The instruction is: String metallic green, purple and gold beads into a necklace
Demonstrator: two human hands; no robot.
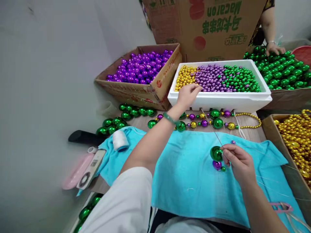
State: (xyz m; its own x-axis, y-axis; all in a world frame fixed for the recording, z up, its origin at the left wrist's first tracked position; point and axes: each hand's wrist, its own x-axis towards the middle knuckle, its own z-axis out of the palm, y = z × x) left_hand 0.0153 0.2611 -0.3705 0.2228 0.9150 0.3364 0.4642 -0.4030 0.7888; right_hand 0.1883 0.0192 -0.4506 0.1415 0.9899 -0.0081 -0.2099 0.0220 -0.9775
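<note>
My left hand [189, 95] reaches over the front rim of a white foam box [218, 98]. Its fingertips are pinched together beside the small purple beads [211, 77]; whatever is between them cannot be made out. Small gold beads [186, 76] and small green beads [240, 77] fill the box's two ends. Lower down, my right hand [239, 161] pinches a long thin needle [218, 138] pointing up and left. By its fingertips are a large green bead [215, 153], a purple bead [217, 165] and a small green bead [223, 168], close together above the blue towel [187, 181].
Behind the towel lies a bead necklace [218, 123]. A cardboard box of purple beads [143, 68] stands back left; gold bead strings [295, 139] fill a box at right. A thread spool [120, 140] and pink scissors [282, 207] lie around. Another person's hand [274, 48] touches green beads [279, 69].
</note>
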